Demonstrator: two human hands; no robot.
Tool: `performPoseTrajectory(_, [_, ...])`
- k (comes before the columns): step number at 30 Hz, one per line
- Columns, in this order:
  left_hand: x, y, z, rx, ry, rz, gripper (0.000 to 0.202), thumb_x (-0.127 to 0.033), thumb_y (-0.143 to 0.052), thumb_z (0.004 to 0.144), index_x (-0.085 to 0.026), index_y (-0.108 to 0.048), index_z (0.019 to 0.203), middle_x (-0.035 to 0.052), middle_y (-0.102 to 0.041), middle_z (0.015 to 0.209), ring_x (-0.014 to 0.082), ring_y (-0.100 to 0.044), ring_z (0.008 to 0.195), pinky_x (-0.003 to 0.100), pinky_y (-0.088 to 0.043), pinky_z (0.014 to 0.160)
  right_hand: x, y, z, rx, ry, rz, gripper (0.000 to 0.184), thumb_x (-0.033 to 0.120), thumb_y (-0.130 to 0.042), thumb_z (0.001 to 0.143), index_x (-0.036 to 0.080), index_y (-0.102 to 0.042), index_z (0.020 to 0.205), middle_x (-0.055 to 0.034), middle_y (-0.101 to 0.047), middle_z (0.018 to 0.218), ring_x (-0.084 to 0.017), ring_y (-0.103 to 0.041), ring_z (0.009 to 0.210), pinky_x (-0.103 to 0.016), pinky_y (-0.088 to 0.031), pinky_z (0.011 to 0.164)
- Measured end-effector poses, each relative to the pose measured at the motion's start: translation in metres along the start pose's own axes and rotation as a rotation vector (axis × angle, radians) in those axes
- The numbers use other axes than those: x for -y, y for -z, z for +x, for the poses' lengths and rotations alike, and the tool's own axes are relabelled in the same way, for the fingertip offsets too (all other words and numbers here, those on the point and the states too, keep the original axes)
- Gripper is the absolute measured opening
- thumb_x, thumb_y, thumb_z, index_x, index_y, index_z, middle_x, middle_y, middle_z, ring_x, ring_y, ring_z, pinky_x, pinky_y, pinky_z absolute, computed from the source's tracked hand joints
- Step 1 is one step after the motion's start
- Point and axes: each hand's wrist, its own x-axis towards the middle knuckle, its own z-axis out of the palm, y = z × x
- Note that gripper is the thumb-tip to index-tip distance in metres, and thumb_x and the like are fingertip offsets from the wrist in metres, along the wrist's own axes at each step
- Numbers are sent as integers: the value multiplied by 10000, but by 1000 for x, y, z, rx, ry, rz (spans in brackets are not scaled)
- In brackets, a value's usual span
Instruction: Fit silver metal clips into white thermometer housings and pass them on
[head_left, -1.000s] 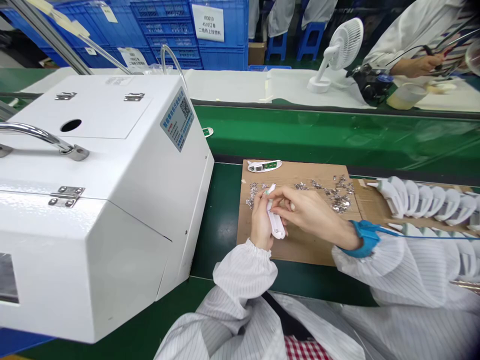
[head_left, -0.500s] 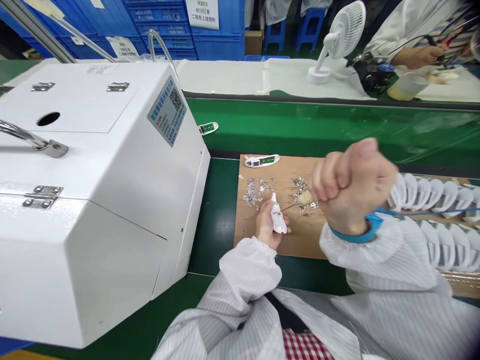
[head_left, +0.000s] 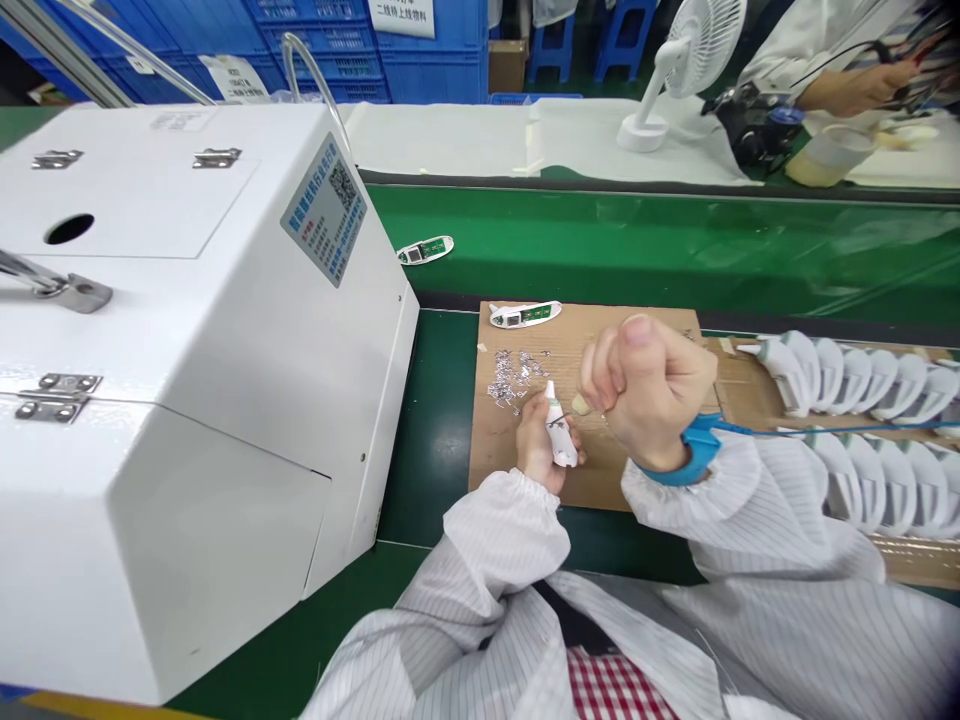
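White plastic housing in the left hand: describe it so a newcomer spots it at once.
Start at the big white boxy machine; to its right lies a brown cardboard sheet. Above it, the left hand grips the white plastic housing. Unlike the curved white pieces lined up farther right, it is held, with a thin dark shaft reaching over it.

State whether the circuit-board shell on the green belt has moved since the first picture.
Yes: the circuit-board shell has moved right, closer to the cardboard sheet.
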Motion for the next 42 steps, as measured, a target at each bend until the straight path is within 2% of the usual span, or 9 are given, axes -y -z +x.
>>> performPoseTrajectory(6, [-5, -1, -3, 19, 39, 0, 185, -327, -503, 867, -230, -431, 1007, -52, -497, 617, 108, -461, 368, 202, -318, 345, 4, 8, 5, -32, -12, -61, 521, 532, -519, 924, 258, -377, 504, 40, -322, 405, -113, -339, 343, -306, -296, 355])
performPoseTrajectory(14, [-8, -3, -5, 18, 48, 3, 103, -291, -387, 931, -241, -400, 1020, -47, -475, 656, 108, -441, 359, 206, -314, 319, -1, 12, 8, -40, 56, -8, 486, 420, -484, 971, 243, -352, 539, 57, -305, 418, -94, -331, 323, -281, -254, 321])
performPoseTrajectory(28, [-5, -2, -4, 35, 58, 16, 147, -288, -358, 955, -238, -408, 1084, -51, -478, 617, 109, -421, 342, 195, -299, 306, -4, 0, 5, -43, -23, 90, 506, 439, -571, 921, 224, -394, 498, 64, -336, 408, -73, -332, 331, -270, -261, 347])
performPoseTrajectory(32, [-12, 1, -9, 6, -27, 84, 203, -297, -374, 962, -224, -420, 1146, -32, -555, 624, 123, -480, 374, 208, -360, 364, 2, 16, 20, -62, -58, 91, 502, 462, -581, 905, 221, -379, 515, 72, -326, 410, -68, -326, 331, -245, -260, 351])
performPoseTrajectory(35, [-24, -6, -10, -55, -298, 64, 274, -353, -401, 976, -201, -446, 1199, 41, -677, 764, 157, -634, 598, 241, -475, 541, 3, 41, 28, -22, -268, -120, 431, 487, -621, 867, 216, -442, 584, 75, -371, 427, -65, -353, 336, -217, -258, 340])
performPoseTrajectory(37, [-33, -20, -4, -66, -508, 64, 326, -397, -425, 974, -207, -461, 1237, 69, -715, 893, 162, -663, 749, 240, -485, 645, -6, 54, 29, 292, -629, -245, 399, 516, -688, 798, 205, -488, 647, 66, -439, 462, -62, -379, 349, -202, -267, 338])
performPoseTrajectory(39, [-45, -38, 10, -25, -642, 174, 350, -416, -431, 972, -229, -477, 1264, 75, -714, 1018, 170, -664, 859, 249, -483, 720, -25, 62, 31, 643, -966, -170, 418, 538, -720, 749, 196, -489, 680, 67, -435, 493, -47, -342, 362, -190, -252, 344])
performPoseTrajectory(40, [-53, -47, 20, -1, -680, 275, 350, -412, -441, 968, -235, -493, 1266, 82, -699, 1090, 184, -657, 941, 265, -483, 773, -37, 64, 36, 730, -1048, -110, 415, 537, -708, 755, 195, -482, 692, 76, -402, 503, -39, -309, 373, -186, -246, 356])
performPoseTrajectory(42, [-77, -62, 45, -20, -757, 535, 357, -370, -520, 935, -221, -530, 1259, 114, -634, 1253, 228, -574, 1178, 304, -446, 929, -63, 72, 57, 710, -1039, -233, 370, 516, -653, 803, 190, -497, 720, 83, -363, 528, -36, -282, 404, -187, -264, 391])
